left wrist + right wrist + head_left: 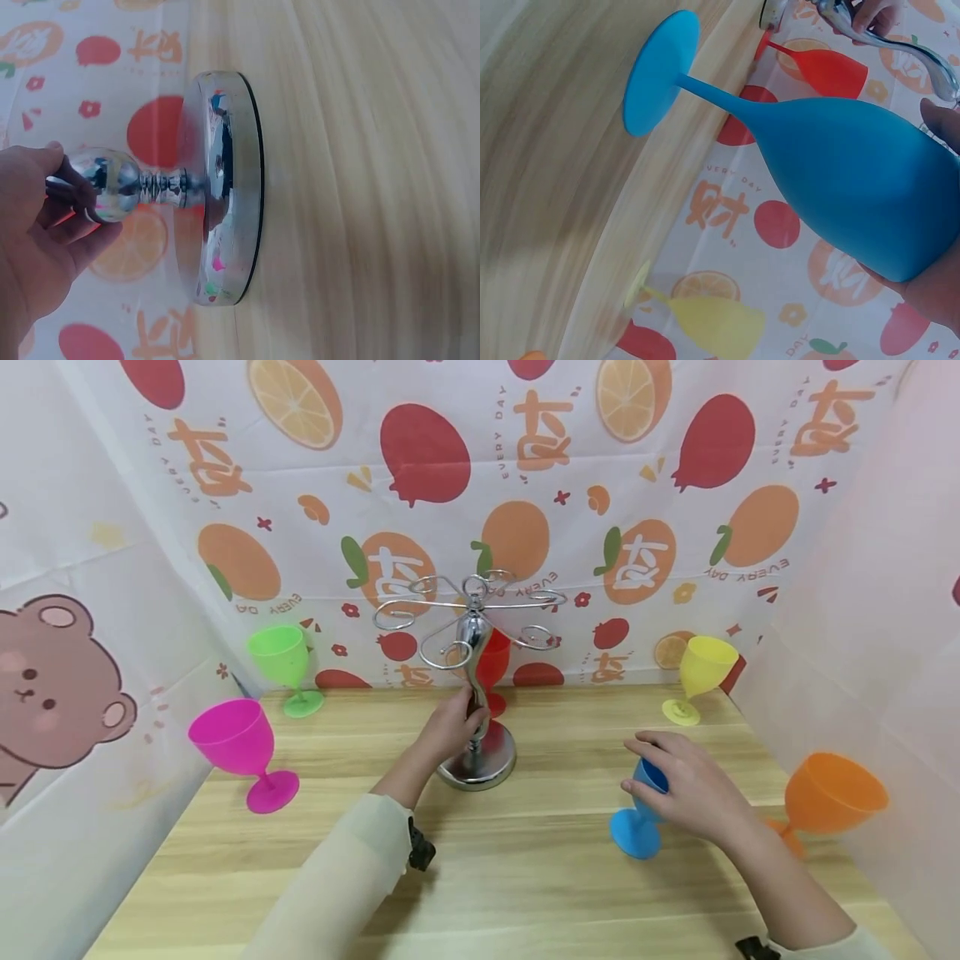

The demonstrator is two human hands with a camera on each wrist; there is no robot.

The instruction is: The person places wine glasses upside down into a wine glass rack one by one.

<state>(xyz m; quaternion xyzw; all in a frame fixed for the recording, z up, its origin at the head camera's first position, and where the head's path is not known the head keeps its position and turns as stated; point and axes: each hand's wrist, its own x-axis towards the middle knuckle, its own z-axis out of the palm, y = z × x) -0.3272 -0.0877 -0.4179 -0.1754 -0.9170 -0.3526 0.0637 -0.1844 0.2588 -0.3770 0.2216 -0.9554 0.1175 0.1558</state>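
A chrome stand with curled wire arms (pixel 476 770) is upright at the middle of the wooden table. My left hand (pixel 448 727) grips its wavy stem, low down near the round base. In the left wrist view, thumb and fingers wrap the shiny stem (pixel 112 176) above the base. To the right, my right hand (pixel 693 785) holds a blue plastic goblet (pixel 636 833) by its bowl near the rim. The right wrist view shows the blue goblet's bowl (pixel 840 172) between thumb and fingers, its foot pointing away from the palm.
Behind the stand is a red goblet (pixel 492 668). Green (pixel 281 660) and magenta (pixel 236 739) goblets stand at left, a yellow one (pixel 705 668) at back right. An orange goblet (pixel 832 797) is close beside my right forearm. Printed cloth (pixel 465 510) hangs behind the table.
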